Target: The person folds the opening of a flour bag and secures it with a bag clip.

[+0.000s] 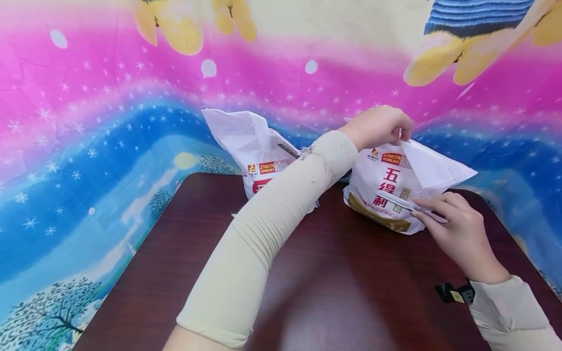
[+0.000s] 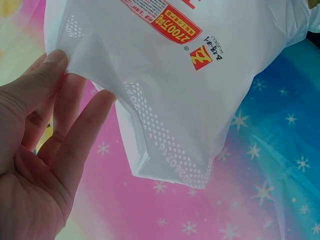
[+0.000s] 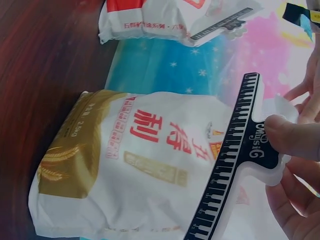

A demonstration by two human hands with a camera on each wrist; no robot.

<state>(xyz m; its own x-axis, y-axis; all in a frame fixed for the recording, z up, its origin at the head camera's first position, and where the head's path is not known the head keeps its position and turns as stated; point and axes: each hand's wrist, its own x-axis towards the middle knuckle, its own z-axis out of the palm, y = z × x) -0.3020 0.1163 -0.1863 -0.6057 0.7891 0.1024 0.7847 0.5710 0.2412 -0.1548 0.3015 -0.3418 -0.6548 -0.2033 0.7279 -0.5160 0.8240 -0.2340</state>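
Up top, left hand (image 1: 379, 127) fingers (image 2: 60, 95) pinching the flour bag (image 1: 386, 195) by its flap. Lower down, right hand (image 1: 461, 234) thumb pressing the piano-key bag clip (image 3: 235, 160) on that bag. Sitting on the brown tabletop (image 1: 329, 292), beside another clipped flour bag (image 1: 259, 156).

A second white flour bag (image 1: 259, 156) with red print stands on the dark wooden table (image 1: 184, 258), left of the left hand's forearm and well apart from the right hand. A black clip (image 3: 220, 24) printed with piano keys lies across this bag's top. A cloth backdrop (image 1: 88, 122) hangs behind the table, beyond both hands; it carries pink and blue bands, white stars, painted trees (image 1: 48, 312) at lower left, and yellow cartoon feet (image 1: 175, 24) along the top edge.
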